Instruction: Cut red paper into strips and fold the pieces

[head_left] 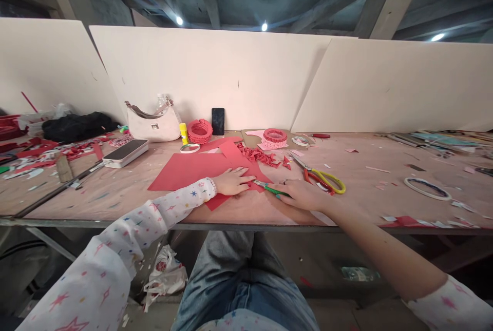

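My left hand (232,181) lies flat on a sheet of red paper (192,169), fingers spread, pressing it onto the wooden table (115,192). My right hand (302,194) grips a green-handled utility knife (269,188) whose tip rests on the red paper's edge just right of my left fingers. Yellow-and-red scissors (323,178) lie just beyond my right hand.
A heap of folded red paper pieces (260,155), red paper rings (200,131), a glue stick (184,133), a phone (217,121), a white handbag (154,123) and tape rolls (427,188) lie around. White boards (215,74) wall the back. Scraps litter both sides.
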